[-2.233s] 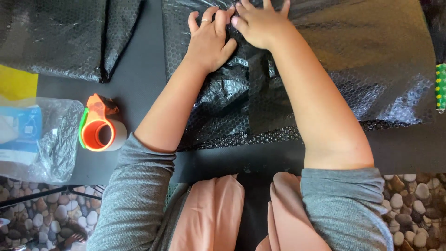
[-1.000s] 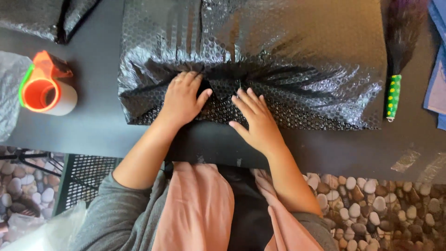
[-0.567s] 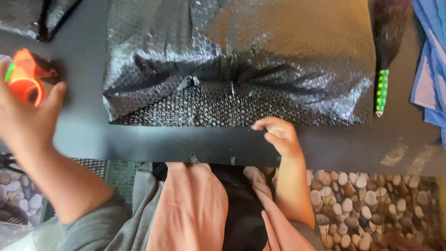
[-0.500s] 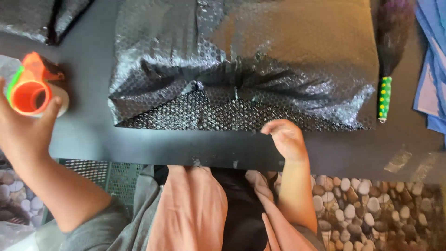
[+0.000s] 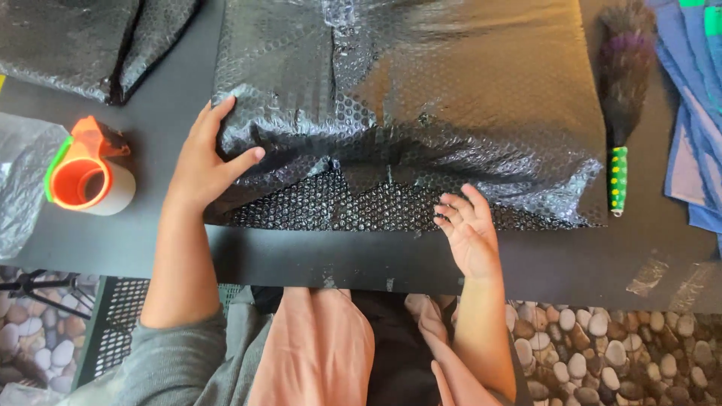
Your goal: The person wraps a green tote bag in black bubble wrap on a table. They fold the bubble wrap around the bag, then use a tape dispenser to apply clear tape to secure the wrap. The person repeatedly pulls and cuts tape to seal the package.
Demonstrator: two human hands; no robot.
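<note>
Clear plastic [image 5: 22, 180] at the far left is cut off by the frame edge, so you cannot tell what it holds; above it a dark bubble-wrap bundle [image 5: 83, 41] runs out of the top corner. Just right of the plastic stands an orange tape dispenser [image 5: 86, 174] with a pale roll, alone on the dark table [image 5: 150, 225], with bare tabletop between it and your left hand [image 5: 204, 162]. That hand lies open and flat, fingers spread over the left end of the black bubble-wrapped package [image 5: 410, 113], pinching nothing. The package fills the middle of the table; its far edge is cut off at the top, and its contents are hidden by the wrap. A folded flap lies along its near edge. Your right hand [image 5: 470, 233] sits at that near edge, fingers loosely curled and open, holding nothing, fingertips at the wrap. Right of the package lies a feather duster [image 5: 618, 113] with a green beaded handle, then blue cloth [image 5: 696, 113], cut off at the right.
</note>
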